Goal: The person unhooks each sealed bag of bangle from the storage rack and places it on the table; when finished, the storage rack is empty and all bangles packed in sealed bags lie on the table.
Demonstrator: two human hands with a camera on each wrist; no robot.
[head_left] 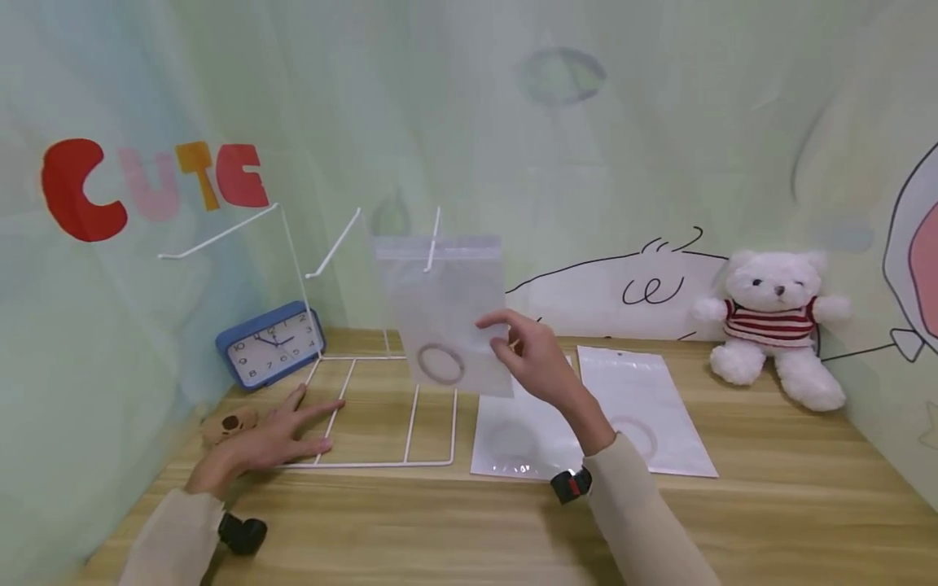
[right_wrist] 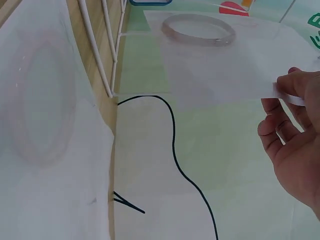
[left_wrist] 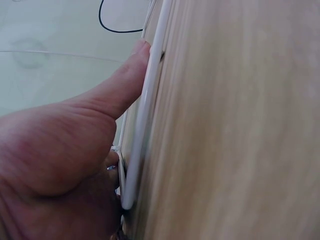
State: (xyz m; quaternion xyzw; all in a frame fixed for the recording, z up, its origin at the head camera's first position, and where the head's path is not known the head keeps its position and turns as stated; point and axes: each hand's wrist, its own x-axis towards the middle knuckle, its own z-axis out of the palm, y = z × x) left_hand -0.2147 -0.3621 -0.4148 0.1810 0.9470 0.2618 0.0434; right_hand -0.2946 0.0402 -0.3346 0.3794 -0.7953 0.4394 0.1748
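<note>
My right hand (head_left: 538,358) pinches the right edge of a clear zip bag (head_left: 458,305), also seen in the right wrist view. Inside the bag, near its bottom, lies a round bangle (head_left: 441,364). The bag hangs upright above the wire base, and a white hook (head_left: 434,240) crosses its top strip, the hook's tip showing in front. My left hand (head_left: 274,435) rests with spread fingers on the left part of the white wire rack's base (head_left: 406,423). In the left wrist view, the thumb (left_wrist: 122,82) lies against a white rod (left_wrist: 147,100).
Two more white bags (head_left: 645,415) with rings lie on the wooden table. Two other hooks (head_left: 220,232) stick out toward the left. A blue clock (head_left: 271,346) and a small brown toy (head_left: 229,425) stand by the left hand. A white teddy bear (head_left: 777,325) sits at right.
</note>
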